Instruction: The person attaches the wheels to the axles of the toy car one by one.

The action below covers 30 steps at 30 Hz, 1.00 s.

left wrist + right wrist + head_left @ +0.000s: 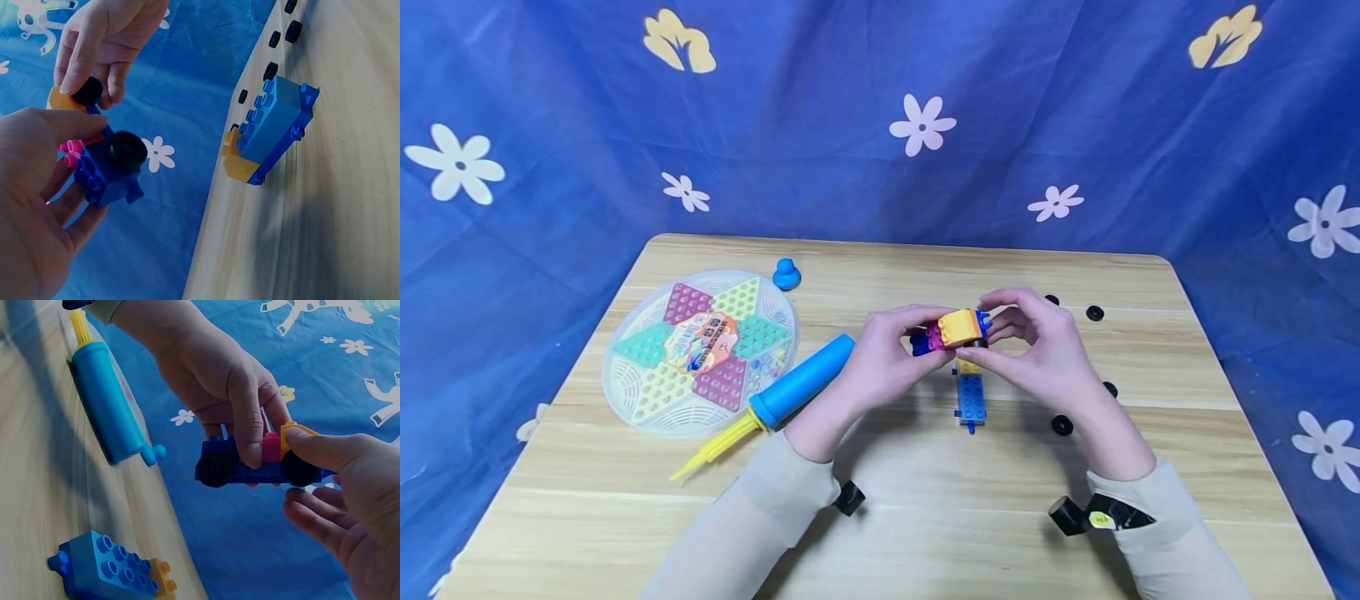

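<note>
Above the middle of the table, both hands hold a toy car [958,328] built of blocks. It has a dark blue base, a pink brick [271,449], a yellow brick [957,327] and black wheels [128,150]. My left hand [887,354] grips its blue and pink half between thumb and fingers. At the yellow end, my right hand [1048,354] pinches the car beside a wheel [300,469], its thumb on the yellow brick. Below the hands stands a second block car [971,400], blue with a yellow end; no wheels show on it.
Several loose black wheels [1095,313] lie on the right of the table [955,517]. At the left are a round Chinese checkers board [625,392], a blue and yellow hand pump [805,379] and a small blue knobbed piece [786,274]. Blue cloth [850,192] hangs behind.
</note>
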Each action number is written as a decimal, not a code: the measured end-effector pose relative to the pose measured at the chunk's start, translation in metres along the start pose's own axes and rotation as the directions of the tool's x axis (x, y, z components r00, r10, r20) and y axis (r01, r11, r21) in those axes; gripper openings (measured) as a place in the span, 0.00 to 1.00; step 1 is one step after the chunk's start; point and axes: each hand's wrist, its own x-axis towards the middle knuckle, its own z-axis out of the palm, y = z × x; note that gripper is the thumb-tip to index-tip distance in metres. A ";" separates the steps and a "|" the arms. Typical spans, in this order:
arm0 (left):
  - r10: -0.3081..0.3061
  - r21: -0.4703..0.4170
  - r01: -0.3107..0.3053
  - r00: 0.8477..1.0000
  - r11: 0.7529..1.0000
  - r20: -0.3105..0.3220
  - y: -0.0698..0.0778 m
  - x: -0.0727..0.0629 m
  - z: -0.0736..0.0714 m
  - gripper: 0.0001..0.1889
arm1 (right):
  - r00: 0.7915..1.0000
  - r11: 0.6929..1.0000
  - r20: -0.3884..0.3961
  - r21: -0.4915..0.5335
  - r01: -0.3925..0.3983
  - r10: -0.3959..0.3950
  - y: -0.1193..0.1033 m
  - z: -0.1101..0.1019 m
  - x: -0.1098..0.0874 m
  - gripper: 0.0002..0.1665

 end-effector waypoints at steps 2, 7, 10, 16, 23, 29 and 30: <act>0.025 0.026 -0.025 1.000 0.999 0.005 0.000 0.000 0.000 0.22 | 1.000 1.000 0.022 -0.012 -0.004 0.004 -0.001 0.000 0.001 0.38; 0.062 0.090 -0.063 0.998 0.994 0.020 0.002 0.000 -0.002 0.23 | 0.998 0.999 0.065 -0.035 0.015 -0.013 -0.001 -0.001 0.003 0.36; 0.074 0.100 -0.076 0.997 0.992 0.031 0.003 0.001 -0.003 0.23 | 0.995 0.999 0.097 -0.024 0.041 -0.038 0.000 -0.002 0.005 0.32; 0.063 0.107 -0.067 0.997 0.992 0.044 0.004 0.001 -0.006 0.24 | 0.985 0.994 0.140 -0.033 0.105 -0.099 0.002 -0.003 0.006 0.27; 0.069 0.129 -0.070 0.997 0.989 0.017 0.003 0.001 -0.006 0.23 | 0.975 0.977 0.090 -0.055 0.207 -0.201 0.006 0.000 0.003 0.27; 0.056 0.062 -0.051 0.995 0.997 -0.084 0.002 0.002 -0.004 0.29 | 0.948 0.941 0.005 -0.116 0.317 -0.318 0.014 -0.002 0.002 0.26; 0.037 0.040 -0.033 0.994 0.999 -0.098 0.002 0.002 -0.004 0.31 | 0.941 0.933 -0.007 -0.129 0.336 -0.340 0.015 -0.003 0.002 0.24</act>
